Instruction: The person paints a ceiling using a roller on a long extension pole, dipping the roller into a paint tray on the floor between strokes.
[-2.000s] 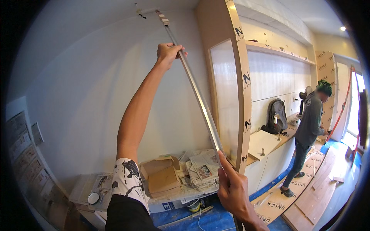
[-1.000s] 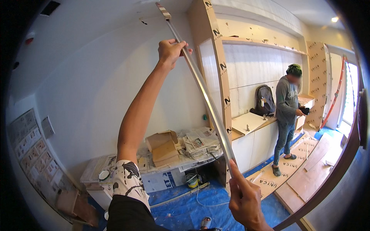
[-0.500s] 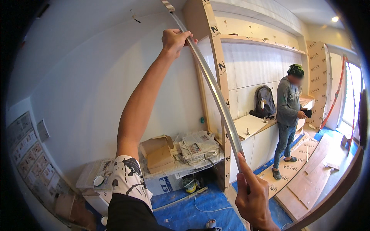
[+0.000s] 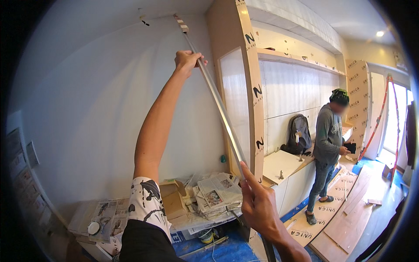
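Observation:
A long thin metal strip (image 4: pixel 218 105) runs slanted from near the ceiling down past my waist, held against the white wall (image 4: pixel 100 118). My left hand (image 4: pixel 188 61) is raised high with the arm stretched out and grips the strip near its upper part. Lower down, my right hand (image 4: pixel 258 205) holds the same strip with the forefinger laid along it. The strip's top end (image 4: pixel 180 22) reaches the junction of wall and ceiling.
A tall cardboard-wrapped cabinet panel (image 4: pixel 238 87) stands just right of the strip. Stacks of newspaper (image 4: pixel 216 196) and a cardboard box (image 4: pixel 172 198) lie on a low counter below. Another person (image 4: pixel 329 148) stands at the right by a backpack (image 4: pixel 299 133). Blue sheeting and boards cover the floor.
The view has shifted slightly while both hands keep hold of the strip. My left hand sits a little lower in the picture than half a second ago. The other person has walked nearer.

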`<state>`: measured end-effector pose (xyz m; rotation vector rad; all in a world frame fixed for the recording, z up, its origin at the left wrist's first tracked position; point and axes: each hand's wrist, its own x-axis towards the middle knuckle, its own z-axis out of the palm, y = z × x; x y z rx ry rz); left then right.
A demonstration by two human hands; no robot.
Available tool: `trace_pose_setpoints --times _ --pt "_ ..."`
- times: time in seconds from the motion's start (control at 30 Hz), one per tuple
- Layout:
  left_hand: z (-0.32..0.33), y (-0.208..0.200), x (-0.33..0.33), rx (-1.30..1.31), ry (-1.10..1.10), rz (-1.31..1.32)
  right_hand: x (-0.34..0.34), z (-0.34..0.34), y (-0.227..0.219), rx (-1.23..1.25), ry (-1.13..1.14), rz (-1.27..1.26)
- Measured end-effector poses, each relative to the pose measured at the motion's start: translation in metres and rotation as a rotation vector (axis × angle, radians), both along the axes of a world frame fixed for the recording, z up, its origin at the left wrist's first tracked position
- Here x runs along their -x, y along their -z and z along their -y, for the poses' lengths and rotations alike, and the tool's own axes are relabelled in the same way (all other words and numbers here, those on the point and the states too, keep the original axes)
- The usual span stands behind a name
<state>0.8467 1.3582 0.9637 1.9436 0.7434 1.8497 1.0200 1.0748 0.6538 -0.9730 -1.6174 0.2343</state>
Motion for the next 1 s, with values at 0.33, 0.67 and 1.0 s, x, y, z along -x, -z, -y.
trace_pose_setpoints --times 0.33,0.67,1.0 --pt "-0.048 -0.003 0.002 0.016 -0.038 -0.003 -0.001 -0.064 0.003 -0.089 -0.026 -0.065" --pt "0.099 0.022 -0.056 -0.057 -0.014 -0.063 -0.06 0.081 0.027 0.06 -0.033 -0.054" --pt "0.267 0.044 -0.119 -0.11 -0.021 -0.055 -0.127 0.249 0.048 0.009 -0.074 -0.079"
